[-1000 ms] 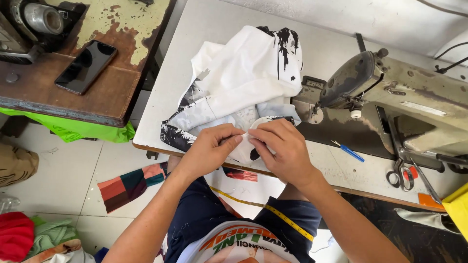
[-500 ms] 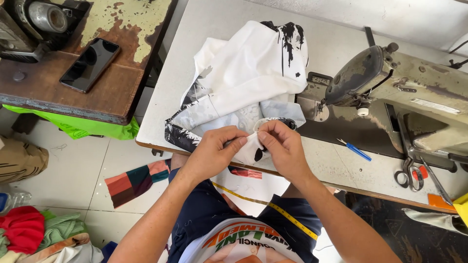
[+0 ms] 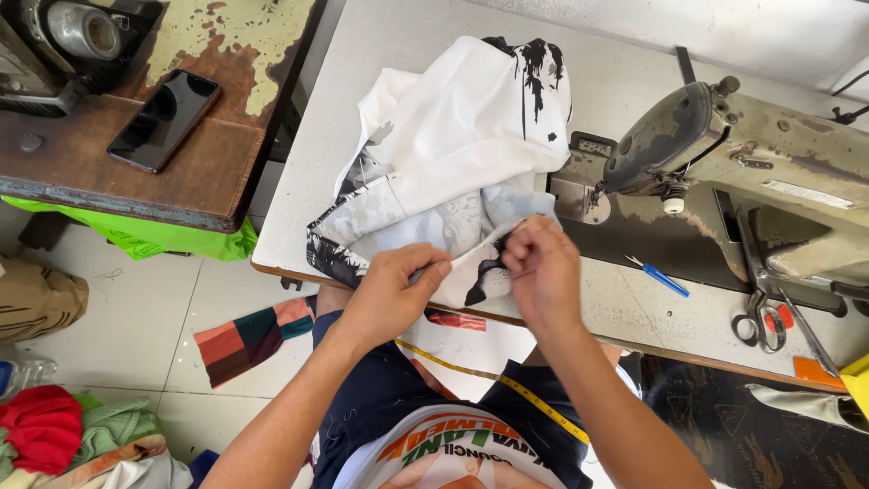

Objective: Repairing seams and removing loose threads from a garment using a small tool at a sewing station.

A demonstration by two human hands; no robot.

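While closed, both hands [image 3: 471, 281] pinch white garment [image 3: 453, 145] (table edge).

One screen shows — a black phone [image 3: 164, 120], a dark rectangle lying slantwise on the brown, paint-chipped worktop [image 3: 136, 186] at far left. A pale oblong plate [image 3: 807, 194] sits on the sewing machine [image 3: 769, 172] — its lettering too small to tell.

The right hand [image 3: 541, 272] is covering its own fingertips and the patch of white garment [image 3: 457, 145] they pinch, the sewing machine [image 3: 751, 172] is running off the right edge, and the scissors [image 3: 760, 321] are lying partly under its arm.
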